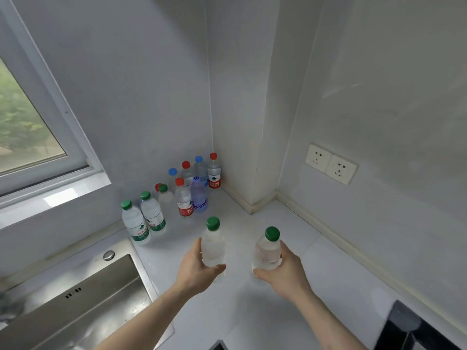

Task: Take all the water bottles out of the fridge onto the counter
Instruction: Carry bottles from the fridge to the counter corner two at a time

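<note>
1. We observe the left hand [195,270] gripping a green-capped bottle [213,245], fingers and thumb curled round its lower body. The bottle is upright, over the white counter [328,286].
2. The right hand [284,272] grips a second green-capped bottle [267,251] the same way; this one tilts slightly to the right. Its base sits at or just above the counter; we cannot tell whether either bottle touches down.
3. The two held bottles are near each other but apart, with a gap of bare counter between them.
4. Beyond the hands, in the corner against the wall, we note a cluster of standing bottles [187,190]: red caps, blue caps and green caps, some with red labels, one tinted bluish-purple [199,198].
5. Two more green-capped bottles [144,221] with green labels stand side by side at the left end of that group, just beside the sink [83,299] edge.
6. The held bottles are well in front of the cluster, nearer to us.
7. A double wall socket [331,164] is on the right wall; a window [27,127] on the left.
</note>
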